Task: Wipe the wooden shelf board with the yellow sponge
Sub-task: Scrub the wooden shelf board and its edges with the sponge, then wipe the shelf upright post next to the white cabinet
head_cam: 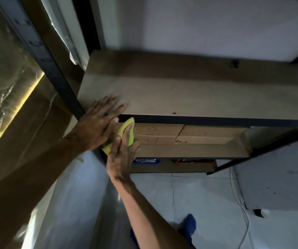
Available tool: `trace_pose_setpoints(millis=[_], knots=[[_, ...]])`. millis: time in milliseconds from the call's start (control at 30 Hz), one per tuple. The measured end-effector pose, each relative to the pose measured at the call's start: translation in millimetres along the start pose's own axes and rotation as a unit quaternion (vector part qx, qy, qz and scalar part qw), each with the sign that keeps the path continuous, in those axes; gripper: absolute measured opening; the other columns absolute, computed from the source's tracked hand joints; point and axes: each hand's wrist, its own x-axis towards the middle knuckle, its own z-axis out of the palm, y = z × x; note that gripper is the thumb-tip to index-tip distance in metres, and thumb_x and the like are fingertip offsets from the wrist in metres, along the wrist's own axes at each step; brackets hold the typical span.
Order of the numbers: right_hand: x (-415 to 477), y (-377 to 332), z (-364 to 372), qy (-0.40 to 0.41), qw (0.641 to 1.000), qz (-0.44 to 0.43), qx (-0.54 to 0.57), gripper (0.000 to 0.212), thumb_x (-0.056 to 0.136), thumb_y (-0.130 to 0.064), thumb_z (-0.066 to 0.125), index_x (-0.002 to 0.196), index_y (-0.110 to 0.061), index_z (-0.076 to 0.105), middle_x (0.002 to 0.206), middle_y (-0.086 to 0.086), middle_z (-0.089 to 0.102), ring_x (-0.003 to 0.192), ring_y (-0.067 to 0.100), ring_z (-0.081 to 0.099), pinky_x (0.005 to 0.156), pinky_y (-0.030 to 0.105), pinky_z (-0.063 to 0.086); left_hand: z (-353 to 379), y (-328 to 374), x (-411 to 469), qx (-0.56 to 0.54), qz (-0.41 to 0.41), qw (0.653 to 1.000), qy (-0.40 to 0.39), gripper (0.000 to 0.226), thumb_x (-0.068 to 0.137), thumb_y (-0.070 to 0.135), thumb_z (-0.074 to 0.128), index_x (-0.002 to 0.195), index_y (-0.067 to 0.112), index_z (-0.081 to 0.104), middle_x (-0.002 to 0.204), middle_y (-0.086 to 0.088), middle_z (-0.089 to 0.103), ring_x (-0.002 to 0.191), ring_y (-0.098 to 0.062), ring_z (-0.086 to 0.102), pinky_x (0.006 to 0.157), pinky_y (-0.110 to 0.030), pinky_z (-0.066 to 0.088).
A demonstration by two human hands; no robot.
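Two hands at the wooden shelf board's (180, 90) front-left corner: left hand (98, 126) flat, fingers spread on it, right hand (123, 155) pinching the yellow sponge (128, 132) (bent) just below the front edge.

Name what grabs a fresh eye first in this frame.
The yellow sponge, bent in the right hand, sits just below the front edge of the wooden shelf board. The left hand lies flat on the board's near-left corner. Cardboard boxes fill the shelf beneath.
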Motion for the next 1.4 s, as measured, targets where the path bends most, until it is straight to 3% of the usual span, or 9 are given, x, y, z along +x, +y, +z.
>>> trace_pose_setpoints(millis=[100, 167, 267, 400, 567, 700, 967, 1100, 1400], knots=[[2.7, 18.0, -36.3, -0.064, 0.995, -0.027, -0.077, 0.050, 0.101, -0.057, 0.014, 0.145, -0.062, -0.009, 0.130, 0.006, 0.038, 0.114, 0.020, 0.036, 0.104, 0.047, 0.034, 9.3, 17.2, -29.1, 0.016, -0.043, 0.999, 0.007, 0.060, 0.101, 0.046, 0.012, 0.158, 0.026, 0.017, 0.167, -0.008, 0.007, 0.155, -0.024, 0.000, 0.125, -0.050, 0.009], [12.4, 25.0, -59.0, -0.091, 0.984, -0.055, -0.142, 0.051, 0.099, -0.059, 0.012, 0.146, -0.062, -0.010, 0.127, 0.008, 0.046, 0.116, 0.027, 0.042, 0.104, 0.047, 0.035, 15.6, 32.4, -42.5, 0.007, -0.057, 0.998, 0.019, 0.062, 0.100, 0.045, 0.011, 0.157, 0.021, 0.021, 0.166, -0.012, 0.005, 0.154, -0.028, 0.002, 0.124, -0.053, 0.011], [26.5, 27.2, -97.5, -0.117, 0.962, -0.096, -0.226, 0.054, 0.101, -0.057, 0.019, 0.150, -0.056, -0.003, 0.115, 0.004, 0.040, 0.105, 0.022, 0.040, 0.093, 0.046, 0.045, 31.5, 58.5, -61.1, -0.001, -0.069, 0.997, 0.028, 0.063, 0.100, 0.044, 0.009, 0.155, 0.018, 0.025, 0.165, -0.016, 0.010, 0.153, -0.033, 0.006, 0.123, -0.056, 0.014], [45.1, 35.7, -141.7, -0.142, 0.939, -0.116, -0.292, 0.056, 0.102, -0.054, 0.027, 0.154, -0.045, 0.009, 0.122, 0.007, 0.039, 0.111, 0.023, 0.042, 0.084, 0.038, 0.048, 59.5, 82.3, -59.3, -0.001, -0.128, 0.991, -0.031, 0.073, 0.096, 0.051, -0.003, 0.156, 0.019, 0.026, 0.166, -0.012, 0.013, 0.154, -0.031, 0.002, 0.125, -0.053, 0.008], [58.4, 52.3, -193.0, -0.150, 0.924, -0.093, -0.340, 0.056, 0.102, -0.054, 0.027, 0.154, -0.039, 0.015, 0.127, 0.009, 0.040, 0.115, 0.025, 0.043, 0.087, 0.039, 0.050, 84.4, 117.3, -29.2, 0.018, -0.136, 0.987, -0.088, 0.059, 0.103, 0.050, 0.016, 0.158, 0.029, 0.014, 0.168, -0.009, 0.002, 0.154, -0.033, 0.000, 0.125, -0.050, -0.002], [69.9, 70.4, -242.6, -0.154, 0.907, -0.070, -0.386, 0.057, 0.102, -0.054, 0.027, 0.155, -0.039, 0.014, 0.133, 0.008, 0.036, 0.118, 0.026, 0.039, 0.093, 0.045, 0.051, 88.8, 164.6, -0.4, 0.005, -0.116, 0.991, -0.072, 0.060, 0.103, 0.052, 0.014, 0.158, 0.028, 0.018, 0.168, -0.008, 0.005, 0.154, -0.033, 0.001, 0.124, -0.050, 0.000], [95.7, 139.1, -372.8, -0.127, 0.917, -0.041, -0.377, 0.055, 0.102, -0.052, 0.029, 0.154, -0.037, 0.022, 0.128, 0.012, 0.040, 0.118, 0.030, 0.041, 0.103, 0.046, 0.042, 106.9, 307.2, 68.6, -0.052, -0.105, 0.992, -0.053, 0.059, 0.104, 0.050, 0.020, 0.156, 0.025, 0.026, 0.167, -0.008, 0.010, 0.154, -0.031, 0.002, 0.125, -0.050, 0.002], [104.9, 188.2, -460.7, -0.120, 0.916, -0.034, -0.381, 0.054, 0.102, -0.051, 0.029, 0.154, -0.038, 0.023, 0.138, 0.016, 0.039, 0.126, 0.035, 0.039, 0.108, 0.044, 0.036, 127.6, 398.4, 109.3, -0.075, -0.094, 0.991, -0.053, 0.059, 0.103, 0.052, 0.019, 0.156, 0.027, 0.027, 0.167, -0.006, 0.012, 0.154, -0.031, 0.003, 0.125, -0.051, 0.003], [108.6, 275.1, -661.4, -0.037, 0.924, -0.025, -0.380, 0.053, 0.103, -0.047, 0.032, 0.154, -0.033, 0.027, 0.132, 0.012, 0.042, 0.121, 0.029, 0.043, 0.096, 0.040, 0.046, 181.0, 585.6, 187.7, -0.142, -0.037, 0.985, -0.091, 0.055, 0.104, 0.050, 0.023, 0.155, 0.029, 0.030, 0.166, 0.001, 0.017, 0.154, -0.027, 0.007, 0.124, -0.048, 0.008]])
